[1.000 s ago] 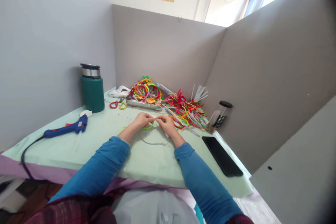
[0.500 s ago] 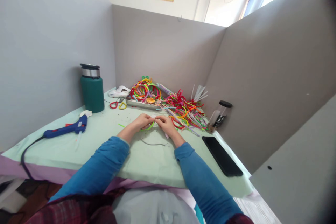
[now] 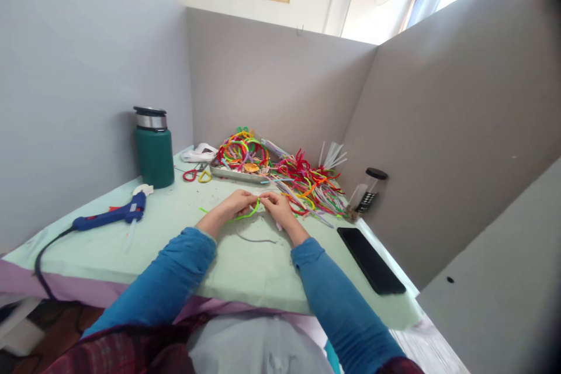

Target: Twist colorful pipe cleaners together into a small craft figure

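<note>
Over the middle of the table, my left hand (image 3: 237,203) is closed in a pinch on a bright green pipe cleaner (image 3: 248,215). The pipe cleaner curves below the fingers, and one end sticks out on the left behind the wrist. My right hand (image 3: 276,205) meets it fingertip to fingertip, pinching at the upper end of the green curve. Something pale lilac shows under the right palm, too small to name. A thin grey pipe cleaner (image 3: 256,240) lies on the cloth between my forearms.
Behind my hands stand a metal tray (image 3: 239,175) of coloured loops and a heap of pipe cleaners (image 3: 309,178). Leftward are a green flask (image 3: 154,155), a blue glue gun (image 3: 111,213) with its cord, and scissors (image 3: 204,176). A black phone (image 3: 371,260) and a clear bottle (image 3: 368,193) are rightward.
The green pipe cleaner's upper end now shows between my fingertips, where a pale bit showed before. Both hands stay in nearly the same place.
</note>
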### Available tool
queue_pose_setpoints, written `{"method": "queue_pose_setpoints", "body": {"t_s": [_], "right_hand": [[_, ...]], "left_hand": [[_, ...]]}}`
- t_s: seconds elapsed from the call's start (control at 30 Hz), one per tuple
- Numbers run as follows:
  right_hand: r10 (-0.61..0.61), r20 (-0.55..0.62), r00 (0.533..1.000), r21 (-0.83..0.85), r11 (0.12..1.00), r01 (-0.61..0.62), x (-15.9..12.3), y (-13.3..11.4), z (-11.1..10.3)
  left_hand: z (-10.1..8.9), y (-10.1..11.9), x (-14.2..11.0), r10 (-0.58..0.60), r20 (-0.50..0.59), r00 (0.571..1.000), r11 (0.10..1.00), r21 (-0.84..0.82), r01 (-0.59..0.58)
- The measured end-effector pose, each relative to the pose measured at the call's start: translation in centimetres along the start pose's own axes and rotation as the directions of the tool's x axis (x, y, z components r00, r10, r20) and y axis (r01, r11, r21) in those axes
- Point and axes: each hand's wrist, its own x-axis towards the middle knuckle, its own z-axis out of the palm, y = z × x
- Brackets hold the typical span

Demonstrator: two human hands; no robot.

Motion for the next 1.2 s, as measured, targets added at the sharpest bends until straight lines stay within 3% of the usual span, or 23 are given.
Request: {"method": "queue_pose_setpoints", "body": {"t_s": [0.23,0.57,0.8,1.0,1.2], "right_hand": [[0.016,-0.007,1.0,0.001,1.0,-0.016,-0.1,0.0,0.0],[0.017,-0.007,1.0,-0.016,1.0,-0.017,0.0,-0.2,0.0],[0.009,-0.004,1.0,-0.009,1.0,-0.009,0.0,0.0,0.0],[-0.003,-0.012,1.0,-0.009,1.0,0.003,0.0,-0.2,0.0],[0.008,-0.006,1.0,-0.023,1.0,-0.008,0.0,-0.3,0.0]], "left_hand": [[-0.2,0.1,-0.1,0.037,0.034,0.999,0.998,0.056,-0.038],[-0.4,-1.6,1.5,0.237,-0.123,0.964,0.936,0.295,-0.193],[-0.6,-1.8,1.8,0.3,-0.13,0.945,0.876,0.431,-0.218],[-0.6,-1.1,1.3,0.293,-0.174,0.94,0.871,0.453,-0.188],[-0.5,-0.6,1.2,0.366,-0.209,0.907,0.867,0.43,-0.251]]}}
